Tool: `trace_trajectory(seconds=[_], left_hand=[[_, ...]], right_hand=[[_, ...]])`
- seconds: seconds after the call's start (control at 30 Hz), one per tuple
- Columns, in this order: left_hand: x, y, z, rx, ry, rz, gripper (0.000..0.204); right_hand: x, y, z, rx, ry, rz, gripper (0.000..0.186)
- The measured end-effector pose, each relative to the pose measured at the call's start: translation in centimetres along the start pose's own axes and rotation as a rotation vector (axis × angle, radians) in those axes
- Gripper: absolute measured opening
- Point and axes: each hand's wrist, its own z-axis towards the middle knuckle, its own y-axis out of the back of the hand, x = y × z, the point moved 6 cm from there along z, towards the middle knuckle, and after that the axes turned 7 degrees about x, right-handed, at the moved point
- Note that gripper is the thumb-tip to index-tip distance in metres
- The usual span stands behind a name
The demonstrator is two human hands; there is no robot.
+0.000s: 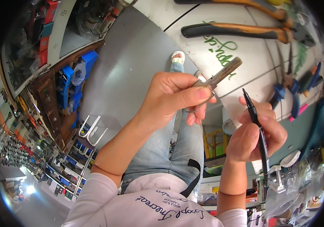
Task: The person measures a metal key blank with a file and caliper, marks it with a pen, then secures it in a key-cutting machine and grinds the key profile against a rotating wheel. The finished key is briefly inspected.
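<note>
My left hand (pixel 181 94) pinches a flat metal key (pixel 224 74) between thumb and fingers, its blade pointing up and to the right. A thin wire ring (pixel 201 107) hangs below the thumb beside it. To the right, my right hand (pixel 258 132) grips a slim black marker pen (pixel 252 111). The pen's dark tip points up toward the key, apart from it. Both hands are held in the air near the edge of a white tabletop (pixel 203 56), which has green handwriting on it.
Large pliers with black and orange handles (pixel 237 32) lie on the tabletop. Farther right are blue-handled pliers (pixel 285 90) and a pink stick (pixel 299 112). On the left, blue plastic bins (pixel 67 85) stand beside crowded shelves, and a white wire rack (pixel 93 130) juts out.
</note>
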Motion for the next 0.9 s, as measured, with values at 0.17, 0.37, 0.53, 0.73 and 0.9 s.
trace_trajectory(seconds=[0.17,0.37,0.53,0.73,0.9], left_hand=[[-1.4,-3.7,-1.0,0.007,0.025,0.127,0.026],[-1.7,-11.9,-1.6,0.125,-0.016,0.243,0.029],[-0.6,-21.0,-1.6,0.316,0.052,0.316,0.026],[1.8,-25.9,-1.7,0.41,0.085,0.226,0.024],[2.0,-26.5,-1.5,0.408,0.049,0.222,0.025]], right_hand=[[4.0,5.7,-3.2,-0.11,-0.036,-0.528,0.017],[7.6,17.3,-7.5,-0.297,-0.221,-0.999,0.049],[7.9,21.4,-9.2,-0.255,-0.176,-1.156,0.045],[5.5,21.2,-9.4,-0.125,-0.192,-1.164,0.04],[2.9,21.9,-9.8,-0.142,-0.31,-1.074,0.036]])
